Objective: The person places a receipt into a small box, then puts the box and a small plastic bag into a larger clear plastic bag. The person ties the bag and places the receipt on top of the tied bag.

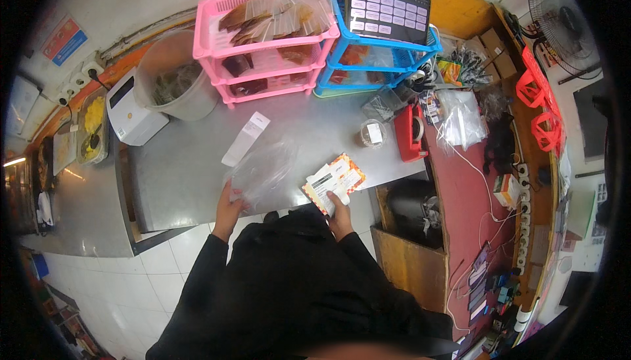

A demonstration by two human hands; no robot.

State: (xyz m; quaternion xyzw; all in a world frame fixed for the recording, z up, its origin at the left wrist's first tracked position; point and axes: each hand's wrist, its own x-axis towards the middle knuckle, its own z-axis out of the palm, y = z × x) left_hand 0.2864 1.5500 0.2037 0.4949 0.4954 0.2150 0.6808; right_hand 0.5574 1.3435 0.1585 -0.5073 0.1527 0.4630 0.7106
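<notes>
My left hand (pixel 229 208) grips the near edge of a clear plastic bag (pixel 268 165) that spreads over the steel counter (pixel 172 177). In my right hand (pixel 339 212) is a flat patterned packet (pixel 356 169) with a printed paper slip (pixel 331 181) on it, my thumb pressing on top. Beyond the bag lies a long printed paper strip (pixel 246 138). A round clear tub (pixel 372 135) with a white label stands to the right, beside a red tape dispenser (pixel 408 136).
Pink tiered basket (pixel 266 47) and blue tiered basket (pixel 377 39) holding a tablet (pixel 388 10) stand at the back. Left of them are a plastic bucket (pixel 172 84) and white label printer (pixel 135 108). Plastic bags (pixel 461 118) and cables lie on the red side counter (pixel 458 187).
</notes>
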